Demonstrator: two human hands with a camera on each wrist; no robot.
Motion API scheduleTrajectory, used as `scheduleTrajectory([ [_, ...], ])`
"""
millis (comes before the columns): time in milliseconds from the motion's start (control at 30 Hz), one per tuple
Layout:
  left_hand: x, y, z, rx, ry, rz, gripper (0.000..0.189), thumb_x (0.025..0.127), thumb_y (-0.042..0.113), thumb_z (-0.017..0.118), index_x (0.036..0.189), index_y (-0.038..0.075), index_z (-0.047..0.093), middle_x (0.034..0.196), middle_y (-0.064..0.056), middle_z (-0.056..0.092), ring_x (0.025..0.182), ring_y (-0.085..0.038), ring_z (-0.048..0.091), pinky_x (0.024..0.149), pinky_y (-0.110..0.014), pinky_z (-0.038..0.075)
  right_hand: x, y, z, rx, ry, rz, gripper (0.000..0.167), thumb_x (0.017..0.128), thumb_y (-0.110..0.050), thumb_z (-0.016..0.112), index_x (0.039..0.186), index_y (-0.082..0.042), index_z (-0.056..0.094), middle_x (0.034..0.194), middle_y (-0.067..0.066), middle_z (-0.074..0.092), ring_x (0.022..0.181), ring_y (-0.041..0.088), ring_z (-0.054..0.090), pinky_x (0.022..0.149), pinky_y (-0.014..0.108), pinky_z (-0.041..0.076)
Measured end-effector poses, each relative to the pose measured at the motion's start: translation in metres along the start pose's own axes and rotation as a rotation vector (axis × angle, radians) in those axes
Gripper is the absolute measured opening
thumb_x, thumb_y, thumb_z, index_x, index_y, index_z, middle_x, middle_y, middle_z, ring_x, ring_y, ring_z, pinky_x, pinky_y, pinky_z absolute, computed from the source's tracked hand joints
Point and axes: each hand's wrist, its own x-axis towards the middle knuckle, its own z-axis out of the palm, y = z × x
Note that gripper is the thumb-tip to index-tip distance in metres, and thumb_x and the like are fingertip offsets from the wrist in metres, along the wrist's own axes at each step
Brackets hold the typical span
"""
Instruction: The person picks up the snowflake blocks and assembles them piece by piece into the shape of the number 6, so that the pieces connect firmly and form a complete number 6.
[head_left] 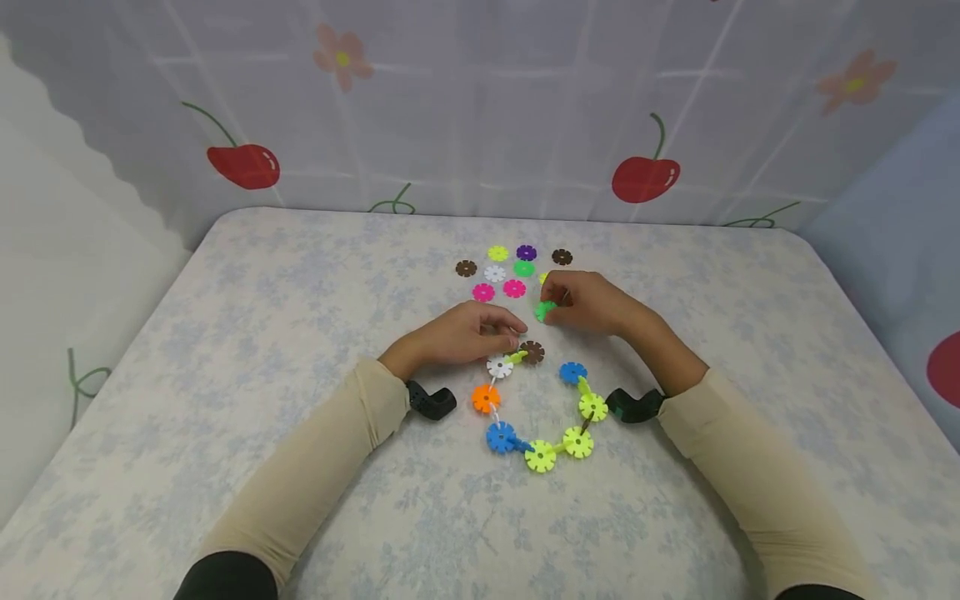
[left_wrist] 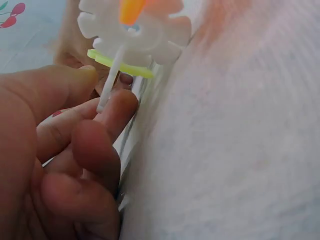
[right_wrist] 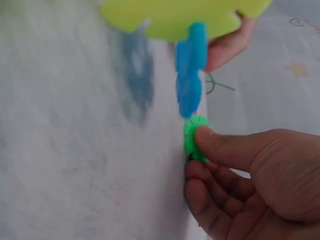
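A curved chain of interlocking notched plastic discs lies on the table, open towards the far side. Its left arm ends in a brown disc, joined through a yellow-green disc to a white disc. My left hand pinches this end near the yellow-green disc, thumb at its edge in the left wrist view. A blue disc ends the right arm. Beyond it, my right hand holds a loose green disc between thumb and fingers. An orange disc sits along the chain's left side.
Loose discs lie beyond the hands, among them a purple disc, a pink disc and a second green disc. The patterned tabletop meets a cherry-print curtain at the back.
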Motion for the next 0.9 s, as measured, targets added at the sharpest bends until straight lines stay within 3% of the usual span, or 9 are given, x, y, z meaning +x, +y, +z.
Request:
scheduleTrajectory([
  [167,0.001,0.003,0.004,0.041,0.006,0.007,0.027,0.1,0.019,0.066,0.125,0.011,0.071,0.106,0.007,0.072,0.093,-0.015,0.062,0.085,-0.032,0.049,-0.026,-0.01,-0.004,0.001,0.007,0.094,0.01,0.093,-0.01,0.073,0.094,-0.009,0.063,0.095,0.006,0.068,0.089,0.025,0.062,0.075,0.041,0.051],
  [400,0.002,0.007,0.005,0.055,0.02,0.026,0.027,0.099,0.016,0.067,0.124,0.008,0.071,0.101,0.006,0.073,0.088,-0.017,0.062,0.08,-0.031,0.051,-0.058,-0.024,-0.003,0.036,-0.075,0.099,0.015,0.091,-0.011,0.076,0.088,-0.011,0.062,0.081,0.001,0.065,0.077,0.021,0.059,0.069,0.038,0.049],
  [767,0.002,0.007,0.007,0.054,-0.001,0.074,0.021,0.099,0.006,0.065,0.117,0.006,0.075,0.102,0.003,0.073,0.084,-0.015,0.061,0.076,-0.028,0.05,-0.064,-0.033,0.013,0.082,-0.047,0.05,0.018,0.092,-0.006,0.074,0.083,-0.011,0.06,0.08,-0.002,0.068,0.075,0.016,0.063,0.068,0.036,0.05],
  [900,0.003,0.007,0.007,0.025,-0.011,0.072,0.02,0.099,0.004,0.065,0.116,0.005,0.074,0.101,0.001,0.073,0.088,-0.015,0.065,0.081,-0.028,0.052,-0.066,-0.034,0.015,0.068,-0.034,0.036,0.018,0.092,-0.006,0.073,0.082,-0.012,0.059,0.082,-0.003,0.069,0.075,0.015,0.065,0.067,0.036,0.051],
])
